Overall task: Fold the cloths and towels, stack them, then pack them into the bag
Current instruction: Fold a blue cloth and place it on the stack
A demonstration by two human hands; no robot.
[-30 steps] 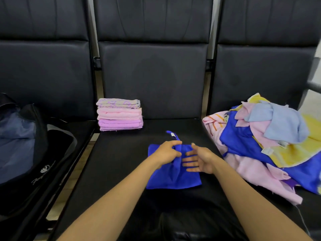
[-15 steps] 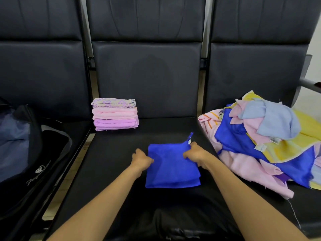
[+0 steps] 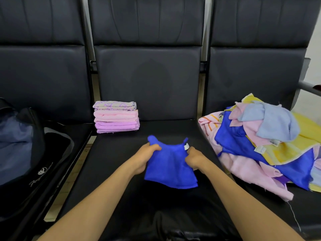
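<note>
A folded blue cloth (image 3: 171,166) hangs a little above the middle black seat (image 3: 114,159), its lower edge drooping toward me. My left hand (image 3: 145,158) grips its left side and my right hand (image 3: 194,158) grips its right side, near a small white tag. A stack of folded towels (image 3: 116,116), patterned on top, pink and lilac below, stands at the seat's back left. A heap of unfolded cloths (image 3: 264,141) in blue, pink, yellow and pale blue lies on the right seat. An open dark bag (image 3: 22,153) sits on the left seat.
Three black padded seats with tall backrests (image 3: 149,75) stand in a row. A metal armrest (image 3: 309,86) sticks out at the far right. Narrow gaps between the seats show the floor (image 3: 76,164).
My hands went from the cloth's middle to its two sides, and now both grip it and have lifted it off the seat.
</note>
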